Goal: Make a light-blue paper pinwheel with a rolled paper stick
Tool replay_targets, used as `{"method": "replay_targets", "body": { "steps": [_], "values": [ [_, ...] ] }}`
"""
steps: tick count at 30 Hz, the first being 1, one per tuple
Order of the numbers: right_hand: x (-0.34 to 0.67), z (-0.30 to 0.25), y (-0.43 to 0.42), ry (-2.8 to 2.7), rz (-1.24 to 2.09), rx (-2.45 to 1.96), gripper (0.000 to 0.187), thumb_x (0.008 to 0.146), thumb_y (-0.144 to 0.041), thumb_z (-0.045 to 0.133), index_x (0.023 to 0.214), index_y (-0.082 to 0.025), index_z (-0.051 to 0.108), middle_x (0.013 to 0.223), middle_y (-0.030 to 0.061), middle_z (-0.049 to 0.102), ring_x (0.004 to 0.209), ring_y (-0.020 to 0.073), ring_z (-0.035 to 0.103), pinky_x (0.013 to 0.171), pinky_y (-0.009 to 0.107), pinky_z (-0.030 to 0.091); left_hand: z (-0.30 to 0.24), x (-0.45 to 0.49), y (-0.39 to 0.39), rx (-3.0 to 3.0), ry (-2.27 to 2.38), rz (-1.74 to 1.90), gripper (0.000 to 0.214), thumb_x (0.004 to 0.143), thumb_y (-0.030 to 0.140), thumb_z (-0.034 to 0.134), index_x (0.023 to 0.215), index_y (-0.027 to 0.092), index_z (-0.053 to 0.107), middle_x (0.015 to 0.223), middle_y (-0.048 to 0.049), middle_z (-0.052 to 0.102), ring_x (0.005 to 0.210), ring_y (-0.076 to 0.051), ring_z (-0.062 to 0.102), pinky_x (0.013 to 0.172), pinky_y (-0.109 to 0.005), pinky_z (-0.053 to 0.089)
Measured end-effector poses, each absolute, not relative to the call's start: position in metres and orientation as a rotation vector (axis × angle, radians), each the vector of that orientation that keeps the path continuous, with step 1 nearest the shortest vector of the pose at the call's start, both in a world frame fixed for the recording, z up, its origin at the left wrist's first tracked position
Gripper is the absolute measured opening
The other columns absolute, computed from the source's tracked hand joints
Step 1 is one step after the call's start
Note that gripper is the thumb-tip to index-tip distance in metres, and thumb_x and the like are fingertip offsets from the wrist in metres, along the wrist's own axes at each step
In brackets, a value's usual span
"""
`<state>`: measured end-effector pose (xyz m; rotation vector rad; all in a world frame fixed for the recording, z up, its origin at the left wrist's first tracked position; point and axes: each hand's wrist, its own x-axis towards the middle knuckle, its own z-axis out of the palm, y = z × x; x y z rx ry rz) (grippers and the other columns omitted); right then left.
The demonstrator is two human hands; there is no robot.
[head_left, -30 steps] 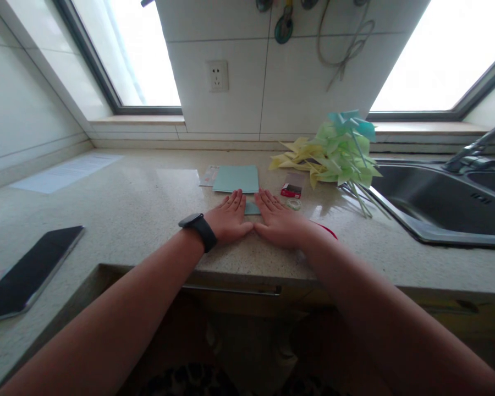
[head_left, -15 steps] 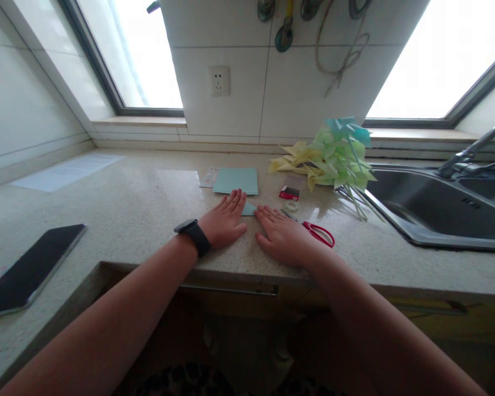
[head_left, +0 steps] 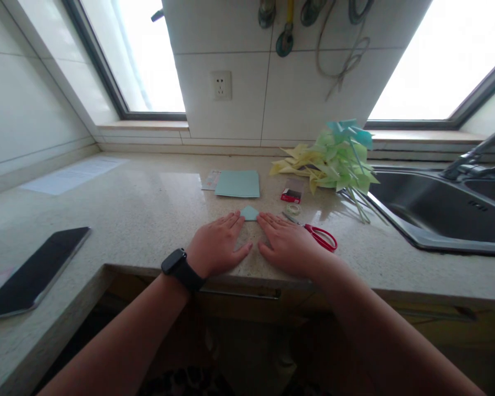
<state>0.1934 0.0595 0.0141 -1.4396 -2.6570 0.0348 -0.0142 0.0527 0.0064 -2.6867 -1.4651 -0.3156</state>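
Note:
A small folded piece of light-blue paper lies flat on the counter, its peak pointing away from me. My left hand, with a dark watch on the wrist, rests flat with its fingertips at the paper's left corner. At the right corner lie the stretched fingers of my right hand. Both hands cover the paper's outer parts. Beyond it sits a stack of light-blue paper sheets. Red-handled scissors lie just right of my right hand, near a roll of clear tape and a small red-and-black box.
Paper pinwheels in yellow, green and blue lie in a bunch at the back right, beside the steel sink. A black tablet lies at the left, with a printed sheet behind it. The counter edge runs close to me.
My left hand has drawn back toward me and left, uncovering the paper's peak. My right hand stays at the right corner. The view has shifted slightly.

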Motion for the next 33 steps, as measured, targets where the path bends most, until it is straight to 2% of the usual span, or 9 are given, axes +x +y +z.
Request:
{"method": "replay_targets", "body": {
  "steps": [6,10,12,15,19,22,25,28,33],
  "values": [
    [0.199,0.011,0.061,-2.653,0.061,-1.389,0.071,0.096,-0.042,0.049,0.154,-0.001,0.042,0.159,0.022,0.042,0.148,0.0292,0.041,0.123,0.042,0.03,0.007,-0.016,0.054,-2.686,-1.453,-0.326,0.064,0.102,0.048,0.045,0.15,0.006,0.047,0.156,-0.0191,0.05,0.146,-0.029,0.046,0.121,-0.042,0.036],
    [0.201,0.012,0.069,-2.625,0.024,-1.355,0.058,0.101,-0.041,0.05,0.148,-0.008,0.051,0.154,0.0216,0.05,0.142,0.0317,0.047,0.118,0.045,0.036,0.012,-0.015,0.057,-2.67,-1.435,-0.336,0.056,0.103,0.046,0.046,0.144,0.008,0.054,0.151,-0.0197,0.056,0.14,-0.03,0.052,0.115,-0.045,0.043],
    [0.201,0.014,0.074,-2.582,-0.022,-1.362,0.044,0.103,-0.036,0.051,0.139,-0.012,0.06,0.146,0.0198,0.057,0.135,0.0318,0.053,0.112,0.049,0.042,0.016,-0.015,0.059,-2.667,-1.411,-0.339,0.049,0.103,0.044,0.049,0.137,0.01,0.059,0.144,-0.0188,0.061,0.133,-0.031,0.056,0.11,-0.046,0.047],
    [0.2,0.014,0.085,-2.55,-0.063,-1.363,0.027,0.102,-0.032,0.058,0.123,-0.017,0.066,0.13,0.0115,0.065,0.119,0.0274,0.062,0.102,0.05,0.051,0.02,-0.016,0.065,-2.669,-1.37,-0.33,0.033,0.102,0.037,0.057,0.124,0.015,0.066,0.126,-0.0127,0.069,0.117,-0.028,0.065,0.1,-0.049,0.053],
    [0.2,0.011,0.095,-2.557,-0.059,-1.344,0.026,0.1,-0.033,0.064,0.12,-0.017,0.066,0.122,0.0088,0.067,0.105,0.0233,0.067,0.091,0.045,0.057,0.022,-0.019,0.074,-2.675,-1.336,-0.32,0.022,0.099,0.032,0.064,0.115,0.015,0.067,0.115,-0.0079,0.07,0.103,-0.024,0.068,0.09,-0.046,0.057],
    [0.201,0.011,0.09,-2.559,-0.047,-1.313,0.022,0.1,-0.032,0.064,0.116,-0.016,0.067,0.117,0.0076,0.069,0.101,0.0217,0.068,0.088,0.043,0.058,0.022,-0.021,0.07,-2.677,-1.328,-0.33,0.018,0.102,0.028,0.059,0.109,0.017,0.07,0.108,-0.0069,0.07,0.101,-0.023,0.068,0.089,-0.043,0.057],
    [0.203,0.012,0.073,-2.568,-0.035,-1.245,0.012,0.101,-0.022,0.06,0.103,-0.015,0.07,0.101,0.0051,0.071,0.096,0.0201,0.067,0.089,0.04,0.056,0.024,-0.021,0.053,-2.676,-1.334,-0.337,0.024,0.104,0.027,0.051,0.105,0.02,0.075,0.101,-0.0073,0.07,0.097,-0.023,0.067,0.087,-0.039,0.056],
    [0.207,0.01,0.049,-2.574,-0.018,-1.174,0.016,0.1,-0.01,0.056,0.097,-0.015,0.071,0.092,0.0065,0.068,0.091,0.0199,0.063,0.084,0.034,0.053,0.025,-0.019,0.025,-2.667,-1.364,-0.35,0.023,0.102,0.027,0.053,0.109,0.021,0.074,0.099,-0.0071,0.069,0.092,-0.025,0.066,0.082,-0.04,0.057],
    [0.212,0.005,0.007,-2.548,0.012,-1.127,0.016,0.096,-0.005,0.058,0.094,-0.016,0.07,0.087,0.0058,0.064,0.083,0.0225,0.059,0.074,0.035,0.052,0.012,-0.014,-0.022,-2.625,-1.444,-0.416,0.026,0.1,0.025,0.052,0.119,0.019,0.07,0.102,-0.008,0.069,0.087,-0.026,0.067,0.077,-0.047,0.062]
  ]
}}
